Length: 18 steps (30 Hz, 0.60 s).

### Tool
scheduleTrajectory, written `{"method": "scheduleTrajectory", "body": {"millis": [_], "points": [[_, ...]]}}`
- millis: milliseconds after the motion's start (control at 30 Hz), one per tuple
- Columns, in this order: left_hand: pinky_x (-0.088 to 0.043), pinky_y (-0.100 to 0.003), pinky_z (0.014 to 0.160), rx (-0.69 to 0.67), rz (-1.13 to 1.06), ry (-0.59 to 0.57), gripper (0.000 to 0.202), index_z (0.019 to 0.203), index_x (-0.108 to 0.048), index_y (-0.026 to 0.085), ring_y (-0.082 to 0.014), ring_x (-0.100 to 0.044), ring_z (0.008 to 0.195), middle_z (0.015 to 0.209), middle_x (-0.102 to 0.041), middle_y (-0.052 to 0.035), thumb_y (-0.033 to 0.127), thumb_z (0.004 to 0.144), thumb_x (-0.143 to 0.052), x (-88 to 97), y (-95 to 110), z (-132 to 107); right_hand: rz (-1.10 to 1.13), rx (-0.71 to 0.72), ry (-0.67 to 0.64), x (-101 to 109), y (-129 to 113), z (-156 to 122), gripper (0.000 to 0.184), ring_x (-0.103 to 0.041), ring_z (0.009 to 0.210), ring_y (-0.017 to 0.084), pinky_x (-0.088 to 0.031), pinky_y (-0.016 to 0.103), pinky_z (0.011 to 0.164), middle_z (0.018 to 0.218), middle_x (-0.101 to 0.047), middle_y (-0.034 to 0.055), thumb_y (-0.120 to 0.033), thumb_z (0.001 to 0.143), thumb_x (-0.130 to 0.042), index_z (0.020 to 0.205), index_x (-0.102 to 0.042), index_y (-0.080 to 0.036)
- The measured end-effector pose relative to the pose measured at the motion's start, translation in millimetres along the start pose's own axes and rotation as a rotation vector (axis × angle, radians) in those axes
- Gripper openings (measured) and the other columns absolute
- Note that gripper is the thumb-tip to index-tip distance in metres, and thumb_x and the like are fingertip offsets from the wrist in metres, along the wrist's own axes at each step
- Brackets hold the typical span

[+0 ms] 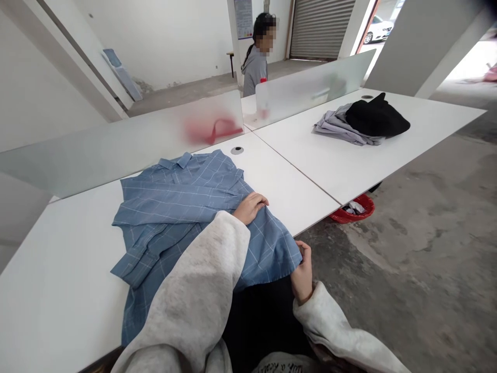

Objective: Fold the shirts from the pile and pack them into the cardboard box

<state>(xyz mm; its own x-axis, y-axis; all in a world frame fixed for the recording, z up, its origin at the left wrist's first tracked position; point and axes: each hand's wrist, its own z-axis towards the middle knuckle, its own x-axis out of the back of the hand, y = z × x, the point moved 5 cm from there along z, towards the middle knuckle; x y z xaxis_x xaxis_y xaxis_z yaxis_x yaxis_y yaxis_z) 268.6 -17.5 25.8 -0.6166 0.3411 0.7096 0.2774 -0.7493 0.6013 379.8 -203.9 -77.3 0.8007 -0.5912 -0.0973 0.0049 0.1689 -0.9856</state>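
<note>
A blue checked shirt (pixel 182 207) lies spread on the white table (pixel 62 290), collar toward the frosted divider, one sleeve folded across its left side. My left hand (pixel 250 206) rests on the shirt near its right side, fingers curled onto the fabric. My right hand (pixel 303 272) is off the table's front edge and pinches the shirt's lower hem corner, which hangs over the edge. Both arms wear light grey sleeves.
A pile of grey and black clothes (pixel 363 123) lies on the adjoining table at right. A red basket (pixel 355 210) with laundry sits on the concrete floor under it. Beyond the frosted divider (pixel 128 140) stands a person in grey (pixel 256 62).
</note>
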Motion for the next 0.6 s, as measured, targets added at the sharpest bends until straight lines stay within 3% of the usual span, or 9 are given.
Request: {"method": "scheduleTrajectory", "body": {"millis": [100,233,367,467,533,600], "points": [[-0.044,-0.033,0.084,0.072,-0.097,0.063,0.009,0.081,-0.058,0.017,-0.0177,-0.055,0.088,0.085,-0.062,-0.0049,0.016,0.084,-0.05,4.2,-3.9,-1.2,0.024,0.03,0.054,1.8,-2.5,-9.3,0.027,-0.048,0.06,0.012,-0.041,0.024,0.053,0.074,-0.049,-0.0037,-0.022,0.073,-0.059,0.095,-0.043,-0.026],[-0.043,-0.032,0.083,0.051,-0.16,0.07,0.011,0.073,-0.058,0.017,-0.0165,-0.055,0.083,0.078,-0.061,-0.0032,0.012,0.081,-0.052,8.8,0.4,-1.5,0.033,0.018,-0.044,-3.2,-4.3,-18.3,0.023,-0.046,0.055,0.012,-0.04,0.023,0.049,0.068,-0.047,-0.0048,-0.021,0.077,-0.057,0.095,-0.044,-0.026],[-0.043,-0.031,0.082,0.026,-0.123,0.079,0.015,0.068,-0.056,0.017,-0.0161,-0.054,0.082,0.075,-0.062,-0.0023,0.009,0.081,-0.052,0.8,2.7,-2.0,-0.062,0.09,-0.098,6.9,-4.9,-7.5,0.033,-0.061,0.074,0.018,-0.05,0.03,0.063,0.088,-0.063,0.0036,-0.025,0.081,-0.053,0.114,-0.047,-0.025],[-0.045,-0.031,0.083,0.047,-0.018,0.092,0.013,0.071,-0.058,0.017,-0.0159,-0.055,0.085,0.08,-0.062,-0.003,0.011,0.081,-0.054,-8.9,0.7,-4.3,-0.264,0.198,-0.081,25.8,-3.6,6.9,0.026,-0.064,0.088,0.021,-0.052,0.033,0.074,0.098,-0.067,0.0075,-0.025,0.084,-0.046,0.107,-0.058,-0.022],[-0.044,-0.033,0.088,0.058,0.134,0.096,0.006,0.079,-0.06,0.017,-0.017,-0.056,0.09,0.088,-0.062,-0.0044,0.017,0.083,-0.056,-12.6,0.5,-7.0,-0.378,0.244,-0.084,36.7,-1.6,13.7,0.028,-0.066,0.087,0.02,-0.053,0.031,0.073,0.098,-0.069,0.0072,-0.023,0.084,-0.042,0.105,-0.06,-0.02],[-0.039,-0.037,0.098,0.077,0.296,0.072,0.012,0.092,-0.061,0.016,-0.0186,-0.056,0.098,0.097,-0.063,-0.0059,0.025,0.085,-0.057,-14.9,0.1,-10.4,-0.466,0.288,-0.117,42.8,-0.3,16.9,0.033,-0.067,0.085,0.019,-0.054,0.029,0.071,0.098,-0.07,0.0063,-0.02,0.081,-0.041,0.109,-0.058,-0.02]]}}
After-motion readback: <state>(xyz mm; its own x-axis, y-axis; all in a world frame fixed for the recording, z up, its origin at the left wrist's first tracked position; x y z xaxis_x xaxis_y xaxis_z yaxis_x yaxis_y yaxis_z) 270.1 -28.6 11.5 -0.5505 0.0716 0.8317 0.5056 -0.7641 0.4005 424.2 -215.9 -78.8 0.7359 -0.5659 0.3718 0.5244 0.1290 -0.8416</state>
